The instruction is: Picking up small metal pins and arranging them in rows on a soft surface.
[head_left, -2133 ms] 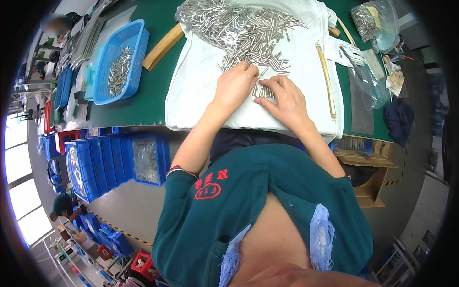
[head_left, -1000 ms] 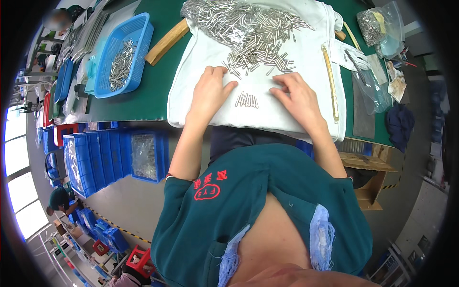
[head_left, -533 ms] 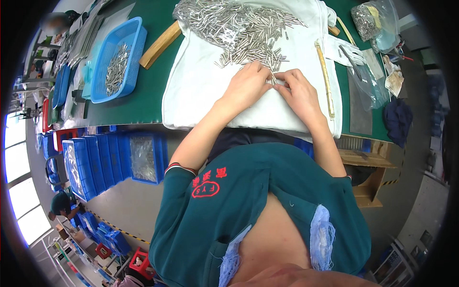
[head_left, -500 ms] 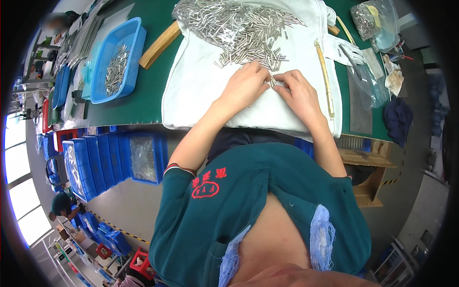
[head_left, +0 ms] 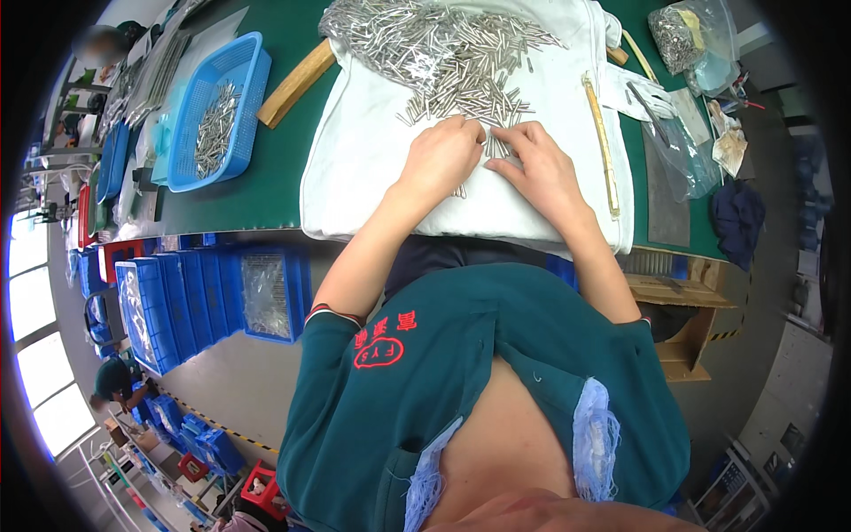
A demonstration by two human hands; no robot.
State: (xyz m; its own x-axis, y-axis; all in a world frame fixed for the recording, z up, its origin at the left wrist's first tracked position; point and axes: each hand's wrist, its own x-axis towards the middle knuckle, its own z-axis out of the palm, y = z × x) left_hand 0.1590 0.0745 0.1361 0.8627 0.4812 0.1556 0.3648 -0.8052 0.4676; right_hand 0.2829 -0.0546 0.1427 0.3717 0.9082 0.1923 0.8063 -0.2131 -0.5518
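A heap of short, silvery metal pins (head_left: 474,89) lies on a white cloth (head_left: 372,177) in front of me. My left hand (head_left: 446,155) rests at the heap's near edge with its fingers curled down over some pins; its fingertips are partly hidden. Ends of a few pins show beneath its palm. Close beside it, my right hand (head_left: 539,168) has thumb and forefinger around a small bunch of pins lying side by side. The fingertips of both hands nearly meet over these pins.
A clear bag of pins (head_left: 381,40) lies behind the heap. On the green table (head_left: 230,208), a blue basket (head_left: 182,168) holding pins and a wooden bar (head_left: 297,84) stand left. Right are a yellowish strip (head_left: 601,146), a white glove (head_left: 634,93) and a filled plastic bag (head_left: 678,44).
Both hands have shifted slightly left. My right thumb and forefinger have spread apart around the small bunch, and more pins show between them and below my left palm.
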